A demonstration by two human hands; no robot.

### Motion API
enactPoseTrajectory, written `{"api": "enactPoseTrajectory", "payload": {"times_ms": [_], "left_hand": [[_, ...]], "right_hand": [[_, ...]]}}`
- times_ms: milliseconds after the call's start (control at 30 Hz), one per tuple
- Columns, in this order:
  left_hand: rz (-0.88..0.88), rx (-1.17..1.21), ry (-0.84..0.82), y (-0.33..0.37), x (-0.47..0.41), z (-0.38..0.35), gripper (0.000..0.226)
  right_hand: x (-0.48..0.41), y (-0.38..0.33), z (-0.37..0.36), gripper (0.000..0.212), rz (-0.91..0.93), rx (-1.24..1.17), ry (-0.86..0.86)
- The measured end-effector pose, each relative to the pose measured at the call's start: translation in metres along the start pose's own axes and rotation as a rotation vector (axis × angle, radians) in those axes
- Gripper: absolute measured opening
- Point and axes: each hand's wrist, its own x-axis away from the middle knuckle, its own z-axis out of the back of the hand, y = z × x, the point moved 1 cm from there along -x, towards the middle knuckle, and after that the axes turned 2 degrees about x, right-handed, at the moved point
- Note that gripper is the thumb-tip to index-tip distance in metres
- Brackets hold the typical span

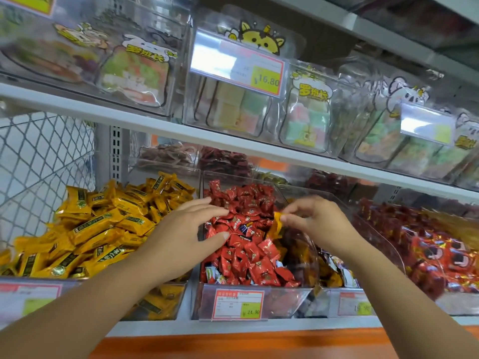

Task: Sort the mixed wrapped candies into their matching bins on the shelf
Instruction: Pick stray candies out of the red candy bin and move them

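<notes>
One bin (pixel 286 297), apparently mostly red candies (pixel 246 255)

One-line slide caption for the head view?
Right hand pinches a yellow-wrapped candy over the red-candy bin; left hand open above it.

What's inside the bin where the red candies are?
Mostly red wrapped candies, plus a dark blue one and pale ones at the front corner. The left hand covers some, and the lower layers are hidden.
</notes>
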Motion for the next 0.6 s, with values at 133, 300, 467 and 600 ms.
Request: {"api": "enactPoseTrajectory", "payload": {"times_ms": [133,300,467,600], "left_hand": [[-0.014,0.068,0.006,0.015,-0.008,-0.007,0.05],[0.044,0.174,0.192,0.015,-0.012,-0.003,0.026],[0.048,0.191,0.334,-0.001,-0.007,0.016,0.012],[0.037,0.102,0.211,-0.016,0.0,0.006,0.022]], "right_hand": [[0.004,-0.041,-0.007,0.009,0.076,-0.307,-0.104],[-0.008,-0.04,-0.015,0.023,-0.023,-0.255,-0.269],[-0.024,-0.023,-0.026,0.047,-0.108,0.331,-0.551],[-0.038,-0.023,-0.05,0.081,-0.188,0.372,-0.692]]}}
